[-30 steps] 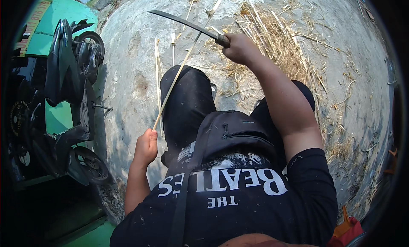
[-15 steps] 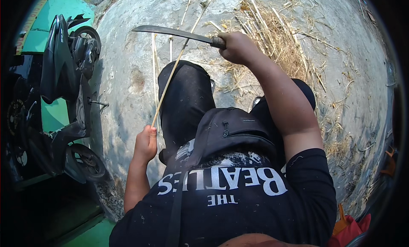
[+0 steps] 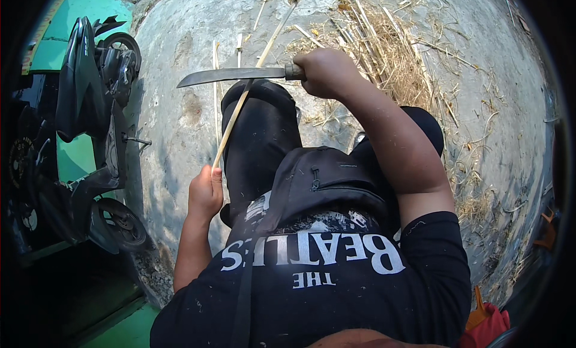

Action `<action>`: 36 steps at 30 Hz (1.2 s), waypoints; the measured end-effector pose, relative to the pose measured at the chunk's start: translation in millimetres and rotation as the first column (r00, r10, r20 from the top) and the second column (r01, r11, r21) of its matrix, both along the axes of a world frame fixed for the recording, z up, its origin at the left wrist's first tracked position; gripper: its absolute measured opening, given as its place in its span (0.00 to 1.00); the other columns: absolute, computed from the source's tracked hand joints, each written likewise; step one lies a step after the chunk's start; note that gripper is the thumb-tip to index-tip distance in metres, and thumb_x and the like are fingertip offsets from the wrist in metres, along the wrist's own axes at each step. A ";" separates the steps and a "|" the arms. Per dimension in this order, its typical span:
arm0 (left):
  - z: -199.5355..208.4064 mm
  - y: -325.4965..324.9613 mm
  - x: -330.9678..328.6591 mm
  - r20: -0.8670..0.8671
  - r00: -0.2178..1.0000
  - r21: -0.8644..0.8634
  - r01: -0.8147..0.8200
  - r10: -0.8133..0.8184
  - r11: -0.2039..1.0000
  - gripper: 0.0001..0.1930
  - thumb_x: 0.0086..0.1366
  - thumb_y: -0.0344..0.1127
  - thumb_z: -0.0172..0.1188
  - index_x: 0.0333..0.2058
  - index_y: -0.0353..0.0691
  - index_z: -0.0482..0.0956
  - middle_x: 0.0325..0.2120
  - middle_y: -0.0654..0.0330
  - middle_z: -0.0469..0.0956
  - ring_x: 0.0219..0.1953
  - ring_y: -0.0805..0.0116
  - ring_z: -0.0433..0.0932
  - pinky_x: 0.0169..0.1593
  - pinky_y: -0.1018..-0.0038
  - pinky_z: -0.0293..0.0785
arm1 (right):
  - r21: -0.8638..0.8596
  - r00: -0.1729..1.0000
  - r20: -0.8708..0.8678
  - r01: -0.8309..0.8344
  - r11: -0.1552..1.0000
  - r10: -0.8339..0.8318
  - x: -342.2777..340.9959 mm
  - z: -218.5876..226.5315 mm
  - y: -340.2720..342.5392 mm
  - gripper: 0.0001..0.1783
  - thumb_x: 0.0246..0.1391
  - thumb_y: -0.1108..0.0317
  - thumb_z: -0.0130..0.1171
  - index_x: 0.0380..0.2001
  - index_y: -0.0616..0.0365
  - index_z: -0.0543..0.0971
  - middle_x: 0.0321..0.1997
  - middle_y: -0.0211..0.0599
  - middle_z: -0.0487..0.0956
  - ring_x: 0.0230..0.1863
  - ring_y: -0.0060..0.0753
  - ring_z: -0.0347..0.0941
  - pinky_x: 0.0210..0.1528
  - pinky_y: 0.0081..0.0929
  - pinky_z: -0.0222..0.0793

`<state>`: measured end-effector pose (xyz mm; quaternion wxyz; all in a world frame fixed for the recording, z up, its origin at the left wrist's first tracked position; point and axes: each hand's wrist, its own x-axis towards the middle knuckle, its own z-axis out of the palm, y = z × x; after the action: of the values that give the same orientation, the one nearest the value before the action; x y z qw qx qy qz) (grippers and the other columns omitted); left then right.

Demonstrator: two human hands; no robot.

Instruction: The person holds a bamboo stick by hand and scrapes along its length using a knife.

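Note:
My left hand (image 3: pixel 206 192) is closed round the near end of a long, thin bamboo strip (image 3: pixel 234 118), which slants up and away past my left knee. My right hand (image 3: pixel 327 73) grips the wooden handle of a machete (image 3: pixel 234 76). Its long, dark blade points left and lies across the strip above that knee, crossing it at a steep angle. Whether the edge bites into the strip I cannot tell. Beyond the blade the strip runs on to a knotted far end near the top of the view.
On the concrete ground (image 3: pixel 174 108) at the right is a heap of pale shavings (image 3: pixel 402 60) with several strips in it. More thin strips (image 3: pixel 216 102) lie beyond my left knee. A black motorcycle (image 3: pixel 90 120) stands at the left. A red item (image 3: pixel 489 327) is at lower right.
The machete has come down the strip toward me, its blade turning to lie more level and flat to view. My left hand has lifted slightly, still holding the strip.

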<state>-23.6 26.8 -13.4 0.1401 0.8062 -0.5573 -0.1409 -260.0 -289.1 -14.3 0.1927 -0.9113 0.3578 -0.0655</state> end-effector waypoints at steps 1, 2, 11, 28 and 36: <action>1.5 -0.5 -3.1 -0.009 1.000 -0.003 -0.001 0.001 1.000 0.20 0.78 0.44 0.49 0.28 0.36 0.68 0.18 0.44 0.73 0.22 0.38 0.75 0.26 0.53 0.67 | -0.040 0.998 -0.043 -0.039 0.998 0.037 0.5 2.1 1.8 0.13 0.51 0.67 0.58 0.40 0.52 0.84 0.39 0.45 0.85 0.44 0.52 0.83 0.49 0.46 0.78; 2.4 -0.5 -5.3 -0.018 1.000 -0.007 -0.005 0.004 1.000 0.20 0.78 0.44 0.50 0.29 0.36 0.68 0.18 0.43 0.73 0.23 0.37 0.75 0.26 0.52 0.67 | -0.038 0.998 -0.039 -0.040 0.998 0.039 -1.2 -2.9 -3.6 0.13 0.51 0.67 0.58 0.40 0.52 0.84 0.39 0.45 0.85 0.44 0.52 0.83 0.49 0.46 0.78; 3.3 -12.9 -7.7 0.014 1.000 -0.003 -0.002 0.002 1.000 0.19 0.78 0.43 0.50 0.29 0.35 0.69 0.19 0.42 0.73 0.25 0.34 0.75 0.27 0.50 0.66 | 0.190 0.991 0.067 0.103 0.976 -0.117 -7.5 -15.1 -27.2 0.13 0.53 0.67 0.58 0.41 0.53 0.85 0.39 0.48 0.85 0.45 0.52 0.83 0.50 0.45 0.78; -7.7 -6.8 -8.7 0.030 0.999 -0.056 -0.014 0.015 0.998 0.18 0.77 0.43 0.53 0.30 0.35 0.70 0.20 0.41 0.74 0.26 0.34 0.75 0.28 0.50 0.68 | -0.064 0.991 0.130 -0.028 0.998 0.036 2.4 -16.2 -12.1 0.06 0.48 0.67 0.60 0.32 0.49 0.81 0.31 0.45 0.83 0.38 0.55 0.81 0.41 0.49 0.77; -4.1 -13.3 -7.0 0.084 0.996 -0.040 -0.035 0.038 0.999 0.18 0.77 0.43 0.53 0.31 0.35 0.69 0.21 0.41 0.74 0.26 0.32 0.75 0.29 0.48 0.68 | 0.282 0.959 0.111 0.221 0.933 -0.261 -28.4 -28.8 -60.3 0.13 0.54 0.65 0.57 0.42 0.53 0.84 0.41 0.49 0.85 0.45 0.53 0.82 0.50 0.45 0.77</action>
<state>-30.6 13.5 -17.5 0.1346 0.8186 -0.5506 -0.0934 -288.4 -349.3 -43.1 0.3300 -0.8187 0.4576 -0.1067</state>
